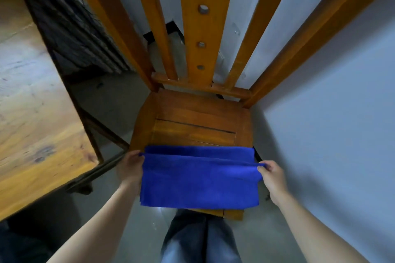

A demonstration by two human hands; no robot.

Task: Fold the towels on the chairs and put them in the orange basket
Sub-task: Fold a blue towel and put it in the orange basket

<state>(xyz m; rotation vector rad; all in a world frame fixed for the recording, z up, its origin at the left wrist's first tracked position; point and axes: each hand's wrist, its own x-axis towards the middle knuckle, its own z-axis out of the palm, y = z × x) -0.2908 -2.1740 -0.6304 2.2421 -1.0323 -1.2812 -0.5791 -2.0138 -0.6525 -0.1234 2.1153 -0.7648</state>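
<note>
A blue towel (198, 179) lies doubled over on the front half of a wooden chair seat (196, 126), its near part hanging over the seat's front edge. My left hand (130, 166) pinches the towel's upper left corner. My right hand (272, 175) pinches the upper right corner. The top layer is lifted slightly, and a second layer shows behind it. The orange basket is not in view.
The chair's slatted wooden back (205, 28) rises straight ahead. A wooden table (32, 113) with a dark metal frame stands at the left. A pale wall (342, 113) runs close along the right. My legs in jeans (201, 239) stand on the grey floor below.
</note>
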